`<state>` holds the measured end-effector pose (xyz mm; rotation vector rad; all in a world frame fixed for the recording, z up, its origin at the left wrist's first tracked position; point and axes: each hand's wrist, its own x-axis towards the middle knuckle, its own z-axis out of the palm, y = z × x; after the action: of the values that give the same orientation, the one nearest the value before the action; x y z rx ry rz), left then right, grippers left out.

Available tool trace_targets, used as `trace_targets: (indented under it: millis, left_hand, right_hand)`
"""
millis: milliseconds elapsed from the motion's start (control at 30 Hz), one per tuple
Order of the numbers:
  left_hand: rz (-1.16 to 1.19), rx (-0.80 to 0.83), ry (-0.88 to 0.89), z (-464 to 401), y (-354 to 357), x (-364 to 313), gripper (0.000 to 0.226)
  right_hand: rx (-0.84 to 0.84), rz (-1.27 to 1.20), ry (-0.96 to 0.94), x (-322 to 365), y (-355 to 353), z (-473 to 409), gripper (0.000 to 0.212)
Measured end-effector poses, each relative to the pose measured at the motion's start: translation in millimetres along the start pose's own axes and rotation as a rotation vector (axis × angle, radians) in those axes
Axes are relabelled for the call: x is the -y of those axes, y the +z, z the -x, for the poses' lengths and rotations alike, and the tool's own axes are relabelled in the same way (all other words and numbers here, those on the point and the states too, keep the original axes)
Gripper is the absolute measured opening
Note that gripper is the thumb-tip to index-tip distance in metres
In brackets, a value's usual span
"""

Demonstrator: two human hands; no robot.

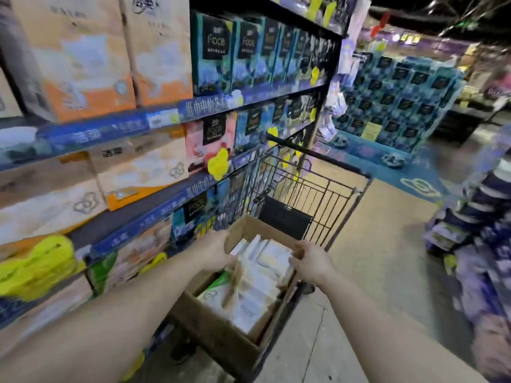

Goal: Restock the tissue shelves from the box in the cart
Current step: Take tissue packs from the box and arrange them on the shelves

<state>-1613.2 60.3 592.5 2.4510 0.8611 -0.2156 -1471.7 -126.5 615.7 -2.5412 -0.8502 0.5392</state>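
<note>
Reaching into box (221, 335) in cart (312, 194), both hands on tissue packs (257, 277); left hand (218, 251), right hand (311, 262) fingers curled, grip unclear. Loose packs could slip, shelves (154, 203) left.

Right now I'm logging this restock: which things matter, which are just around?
Job:
cardboard box
tissue packs
cart
shelves
left hand
right hand

Around:
blue floor display
yellow tags

Bare forearms, no sleeves, unadorned.
</note>
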Motion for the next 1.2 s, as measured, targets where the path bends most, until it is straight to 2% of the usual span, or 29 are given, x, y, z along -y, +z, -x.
trace_targets:
  millis: [133,300,400,567,700,800,867,933,1000,1133,1200]
  left_hand:
    - [0.077,0.122,-0.053,-58.9,16.6,20.4,0.073]
    - [0.195,0.250,-0.189,-95.1,78.5,46.4,0.067]
    - [0.296,0.253,-0.280,-112.9,116.5,60.3,0.064]
    - [0.369,0.276,-0.333,-146.2,169.5,84.4,0.077]
    - [0.393,0.295,-0.296,-178.4,200.1,98.3,0.085]
    - [0.393,0.388,-0.300,-194.2,215.6,98.1,0.086]
    - [0.296,0.460,-0.281,-198.7,225.2,95.1,0.086]
    - [0.178,0.491,-0.269,-199.6,233.6,95.2,0.082]
    - [0.143,0.489,-0.281,-200.3,237.4,97.1,0.068]
    - [0.271,0.354,-0.262,-201.8,236.8,105.7,0.026]
    - [0.352,0.259,-0.262,-201.0,235.5,109.1,0.030]
  right_hand:
    - [0.135,0.004,0.047,-13.3,25.9,-60.2,0.050]
    - [0.381,0.071,0.071,-43.6,82.8,-107.4,0.050]
    - [0.445,0.111,0.046,-64.0,119.2,-133.1,0.052]
    - [0.480,0.200,0.060,-84.5,173.2,-150.9,0.062]
    - [0.430,0.234,0.120,-94.8,209.3,-154.5,0.062]
    - [0.395,0.283,0.145,-94.4,223.8,-159.8,0.057]
    - [0.380,0.309,0.173,-93.7,227.7,-162.9,0.056]
    - [0.382,0.325,0.204,-94.5,230.2,-165.4,0.058]
    - [0.384,0.352,0.207,-95.5,232.2,-168.5,0.059]
    - [0.443,0.331,0.229,-97.1,233.4,-175.7,0.067]
    - [0.477,0.350,0.217,-98.1,232.8,-178.3,0.073]
